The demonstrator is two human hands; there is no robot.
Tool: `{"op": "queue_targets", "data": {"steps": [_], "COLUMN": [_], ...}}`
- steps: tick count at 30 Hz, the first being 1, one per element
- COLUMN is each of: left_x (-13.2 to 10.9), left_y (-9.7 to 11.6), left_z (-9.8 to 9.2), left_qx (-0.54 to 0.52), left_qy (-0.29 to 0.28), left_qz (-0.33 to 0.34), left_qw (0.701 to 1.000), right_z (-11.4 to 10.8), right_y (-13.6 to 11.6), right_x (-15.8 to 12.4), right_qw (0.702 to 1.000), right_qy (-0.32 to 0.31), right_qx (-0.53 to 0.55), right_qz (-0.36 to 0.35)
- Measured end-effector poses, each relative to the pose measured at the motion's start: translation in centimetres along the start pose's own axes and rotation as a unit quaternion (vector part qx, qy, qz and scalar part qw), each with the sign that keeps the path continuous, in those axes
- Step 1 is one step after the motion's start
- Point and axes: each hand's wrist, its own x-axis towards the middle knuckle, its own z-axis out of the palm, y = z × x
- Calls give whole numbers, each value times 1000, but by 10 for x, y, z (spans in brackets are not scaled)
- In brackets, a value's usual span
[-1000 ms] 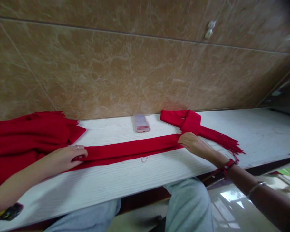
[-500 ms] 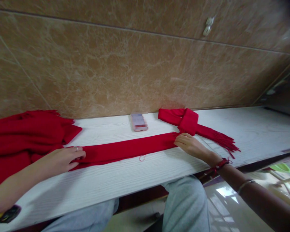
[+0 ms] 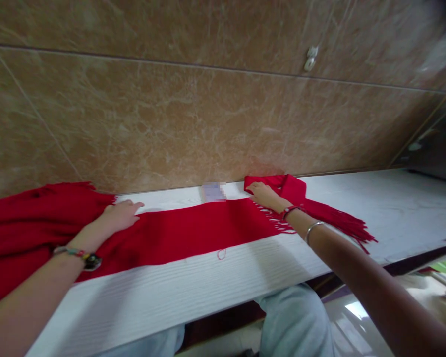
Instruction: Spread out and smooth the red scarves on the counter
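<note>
A red fringed scarf (image 3: 200, 228) lies spread in a wide flat band along the white tabletop. Its fringed end points right, under my right forearm. My right hand (image 3: 265, 195) is at the far corner of that end, fingers bent and closed on the edge. My left hand (image 3: 122, 216) rests over the band's far edge further left, with fingers stretched and thumb apart. Behind my right hand lies another red scarf (image 3: 293, 187), folded into a loop with its fringe trailing right. A heap of red fabric (image 3: 33, 218) with fringe lies at the left.
A phone (image 3: 213, 192) lies against the wall side, partly covered by the scarf. A brown marbled tile wall (image 3: 171, 124) borders the white table (image 3: 215, 277) at the back. A loose red thread (image 3: 222, 254) lies near the scarf's front edge. My knees are below the table edge.
The scarf band has widened from a narrow folded strip, its far edge now reaching over the phone's lower part. Both hands have moved away from me, toward the wall; the right also shifted left.
</note>
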Motion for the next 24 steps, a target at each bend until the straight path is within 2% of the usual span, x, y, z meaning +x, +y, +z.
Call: {"op": "queue_targets", "data": {"steps": [2,5,8,11,18,21,24], "left_x": [-1,-8,-17,-27,-54,-58,-60], "left_y": [30,79,109,110,96,95,87], "left_z": [17,37,51,59,63,61,62], "left_qx": [28,48,-2,-15,-6,3,10], "left_qy": [24,65,22,-13,-2,-10,-8], "left_qz": [-11,82,118,121,148,143,141], "left_qw": [999,993,993,992,989,990,990], "right_z": [13,30,36,31,23,27,30], "right_y": [-18,-44,-58,-63,-74,-62,-36], "right_x": [-2,-15,-30,-44,-73,-74,-76], "right_qw": [1000,995,992,992,993,995,997], "right_qy": [3,-10,-52,-80,-65,-53,-39], "right_qx": [1,38,64,57,61,39,4], "right_qz": [-16,-92,-100,-74,-76,-80,-63]}}
